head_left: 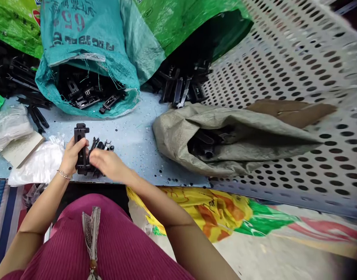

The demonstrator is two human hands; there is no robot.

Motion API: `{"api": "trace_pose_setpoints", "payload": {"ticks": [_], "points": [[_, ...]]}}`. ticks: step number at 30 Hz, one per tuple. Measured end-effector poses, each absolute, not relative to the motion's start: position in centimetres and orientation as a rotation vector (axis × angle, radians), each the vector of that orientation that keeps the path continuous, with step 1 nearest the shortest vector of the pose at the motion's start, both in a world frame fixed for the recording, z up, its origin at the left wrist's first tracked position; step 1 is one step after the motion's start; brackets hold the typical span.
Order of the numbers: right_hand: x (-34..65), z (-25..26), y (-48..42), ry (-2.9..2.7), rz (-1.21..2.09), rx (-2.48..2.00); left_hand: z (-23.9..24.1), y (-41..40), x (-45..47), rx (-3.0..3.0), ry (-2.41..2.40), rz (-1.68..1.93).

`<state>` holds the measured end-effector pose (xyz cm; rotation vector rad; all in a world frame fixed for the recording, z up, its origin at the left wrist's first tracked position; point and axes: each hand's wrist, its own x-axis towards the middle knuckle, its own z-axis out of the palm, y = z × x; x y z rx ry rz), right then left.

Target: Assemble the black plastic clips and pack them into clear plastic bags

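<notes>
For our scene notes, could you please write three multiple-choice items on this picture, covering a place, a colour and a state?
1. Where does the grey sack lie?
A. right of the hands
B. left of the hands
C. on the lap

2. What colour is the sack with red print?
A. yellow
B. teal
C. white

3. How is the black part held?
A. lying flat, untouched
B. hanging from a hook
C. upright in the left hand

Answers: 1 A, it lies right of both hands. 2 B, its cloth is teal. 3 C, the left hand grips it while the right hand touches it.
</notes>
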<state>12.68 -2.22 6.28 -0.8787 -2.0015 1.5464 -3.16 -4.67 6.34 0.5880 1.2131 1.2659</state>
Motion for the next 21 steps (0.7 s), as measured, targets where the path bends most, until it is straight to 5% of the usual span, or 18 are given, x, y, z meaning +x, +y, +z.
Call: {"api": "trace_pose_setpoints", "payload": {"ticks": [3, 9, 15, 21], "points": [[13.0, 5.6, -5.4, -2.298, 1.180, -0.909, 6.3, -5.2, -3.1, 0.556, 1.178, 1.203], [14.0, 3.8, -1.9, -2.198, 1.471, -1.018, 3.3, -4.3, -6.9, 1.016, 1.744, 1.122], [14.1, 3.4, 13.0, -2.024, 0.784, -1.584, -1.6, -4.3, -6.4, 1.340, 1.898, 0.809], [12.0, 2.4, 19.7, -1.961, 1.004, -1.762, -3.0, -6.3, -2.5, 1.536, 1.909, 0.942]]}}
